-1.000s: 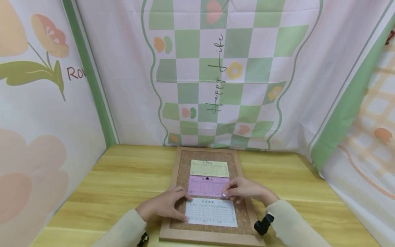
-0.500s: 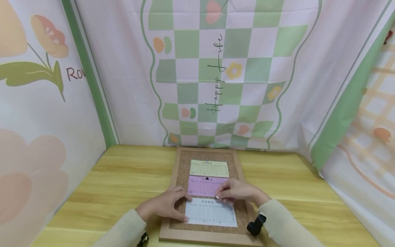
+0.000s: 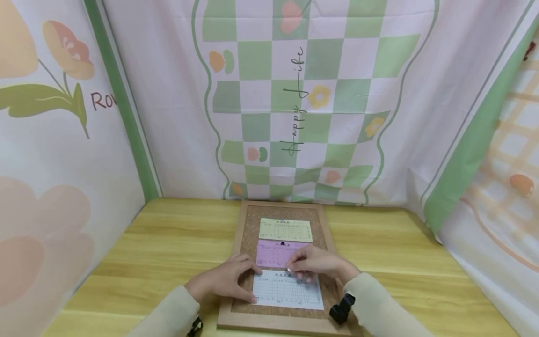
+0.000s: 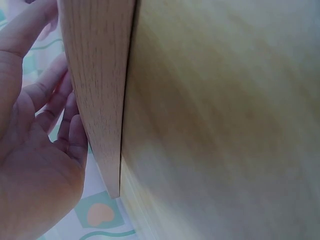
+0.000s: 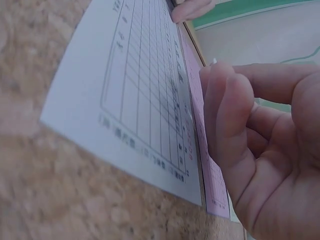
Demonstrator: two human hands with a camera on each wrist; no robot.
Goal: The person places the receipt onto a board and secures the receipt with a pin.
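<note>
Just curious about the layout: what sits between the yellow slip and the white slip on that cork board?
The pink slip lies between the yellow slip and white slip, seen in the head view.

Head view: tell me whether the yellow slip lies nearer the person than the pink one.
No. On the cork board, the yellow slip lies farthest from the person, beyond the pink slip, with the white slip nearest.
</note>
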